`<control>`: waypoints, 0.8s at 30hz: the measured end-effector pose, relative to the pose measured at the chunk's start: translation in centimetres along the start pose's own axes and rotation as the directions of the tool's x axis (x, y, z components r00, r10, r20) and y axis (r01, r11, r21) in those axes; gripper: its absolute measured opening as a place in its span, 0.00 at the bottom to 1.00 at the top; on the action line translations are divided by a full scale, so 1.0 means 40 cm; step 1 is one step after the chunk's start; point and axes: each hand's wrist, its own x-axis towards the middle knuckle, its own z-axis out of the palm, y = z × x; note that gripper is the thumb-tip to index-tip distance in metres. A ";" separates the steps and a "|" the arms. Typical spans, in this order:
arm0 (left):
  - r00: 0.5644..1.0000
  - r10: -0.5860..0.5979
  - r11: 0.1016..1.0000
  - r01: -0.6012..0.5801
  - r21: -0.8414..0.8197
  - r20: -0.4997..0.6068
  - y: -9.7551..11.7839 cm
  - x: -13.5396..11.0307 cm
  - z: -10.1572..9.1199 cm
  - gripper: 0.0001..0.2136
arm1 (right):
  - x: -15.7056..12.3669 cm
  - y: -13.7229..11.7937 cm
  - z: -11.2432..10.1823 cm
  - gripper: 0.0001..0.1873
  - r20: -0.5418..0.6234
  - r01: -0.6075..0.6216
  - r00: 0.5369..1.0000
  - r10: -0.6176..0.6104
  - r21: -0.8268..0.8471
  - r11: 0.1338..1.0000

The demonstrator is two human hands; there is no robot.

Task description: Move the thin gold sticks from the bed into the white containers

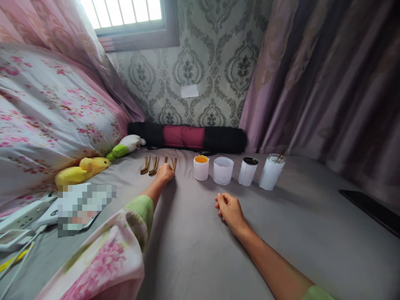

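Note:
My left hand (165, 172) reaches forward onto the grey sheet, its fingers curled down among thin brown bent sticks. It covers part of one pair of sticks (166, 160), and another pair (174, 163) shows just to its right. What its fingertips grip, if anything, is hidden. More brown sticks lie to its left, in a bundle (153, 166) and a second bundle (145, 166). My right hand (230, 209) is held loosely closed over the sheet, in front of the white containers, with nothing visible in it.
Across the middle stand an orange-filled cup (201, 170), a wide white tub (223, 173), a dark-topped can (248, 173) and a wrapped jar (271, 173) with thin sticks. A black-and-red roll (187, 137) lies by the wall. Plush toys (90, 165) and a power strip (26, 214) are left; a black flat object (370, 208) right.

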 end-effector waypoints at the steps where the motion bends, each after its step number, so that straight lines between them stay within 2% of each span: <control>1: 1.000 -0.001 1.000 0.001 -0.002 0.000 0.000 0.000 -0.001 0.09 | 0.000 -0.001 0.000 0.18 -0.001 0.000 1.000 0.000 -0.002 1.000; 24: 1.000 -0.012 0.999 0.011 -0.037 -0.024 0.002 -0.005 -0.010 0.08 | 0.002 -0.002 0.004 0.18 0.008 -0.020 1.000 0.020 0.023 1.000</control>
